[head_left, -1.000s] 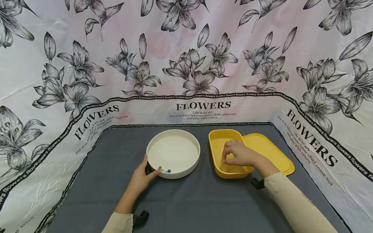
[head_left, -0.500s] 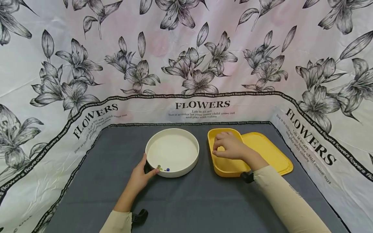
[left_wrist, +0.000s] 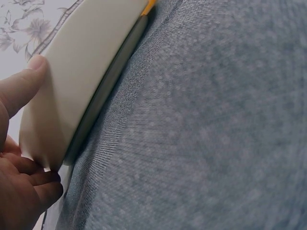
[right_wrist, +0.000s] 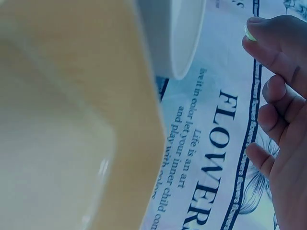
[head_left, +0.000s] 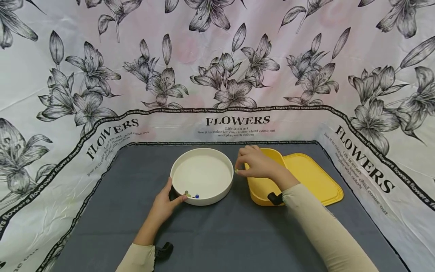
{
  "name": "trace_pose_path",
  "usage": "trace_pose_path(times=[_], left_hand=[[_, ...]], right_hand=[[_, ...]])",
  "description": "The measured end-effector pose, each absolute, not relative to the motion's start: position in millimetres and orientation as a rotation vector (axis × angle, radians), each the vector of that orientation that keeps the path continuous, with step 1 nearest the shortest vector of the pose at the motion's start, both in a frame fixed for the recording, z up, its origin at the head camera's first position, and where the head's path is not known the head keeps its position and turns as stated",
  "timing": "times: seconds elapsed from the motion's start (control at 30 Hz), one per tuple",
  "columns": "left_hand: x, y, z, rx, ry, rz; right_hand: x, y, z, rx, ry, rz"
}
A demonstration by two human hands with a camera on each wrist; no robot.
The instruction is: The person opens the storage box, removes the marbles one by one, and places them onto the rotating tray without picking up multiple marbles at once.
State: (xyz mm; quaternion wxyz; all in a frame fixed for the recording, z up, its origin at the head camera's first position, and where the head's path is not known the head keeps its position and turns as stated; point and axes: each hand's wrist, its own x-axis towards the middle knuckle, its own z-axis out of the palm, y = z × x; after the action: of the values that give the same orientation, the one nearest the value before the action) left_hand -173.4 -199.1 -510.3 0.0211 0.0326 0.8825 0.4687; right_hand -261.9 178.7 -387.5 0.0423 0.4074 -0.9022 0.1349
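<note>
A round white dish [head_left: 208, 201] sits on the grey cloth, with a blue marble [head_left: 196, 196] and greenish marbles [head_left: 186, 193] inside near its front left rim. My left hand [head_left: 163, 206] grips the dish's left side, thumb at the rim and fingers curled against the outer wall [left_wrist: 79, 72]. Between the thumb and index finger of my right hand [head_left: 256, 162] is a small yellow-green marble [right_wrist: 249, 32], pinched just right of the dish's rim. This hand hangs over the left edge of a yellow container [head_left: 263, 190], hiding part of it.
A flat yellow lid [head_left: 314, 177] lies to the right of the container, partly overlapped by it in the head view. White flowered cloth [head_left: 238, 124] rises behind and along both sides of the grey tabletop [head_left: 217, 238].
My right hand has moved left from over the yellow container toward the dish, bringing the pinched marble into view. My left hand stays on the dish.
</note>
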Motion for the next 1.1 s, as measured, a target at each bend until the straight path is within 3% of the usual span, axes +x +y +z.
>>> trace_pose_path(times=[1.1], left_hand=[[-167.2,-194.3,-513.6,0.082,2.746,1.496]], right_hand=[[-310.3,87.9,-376.2,1.289,-2.827,0.275]])
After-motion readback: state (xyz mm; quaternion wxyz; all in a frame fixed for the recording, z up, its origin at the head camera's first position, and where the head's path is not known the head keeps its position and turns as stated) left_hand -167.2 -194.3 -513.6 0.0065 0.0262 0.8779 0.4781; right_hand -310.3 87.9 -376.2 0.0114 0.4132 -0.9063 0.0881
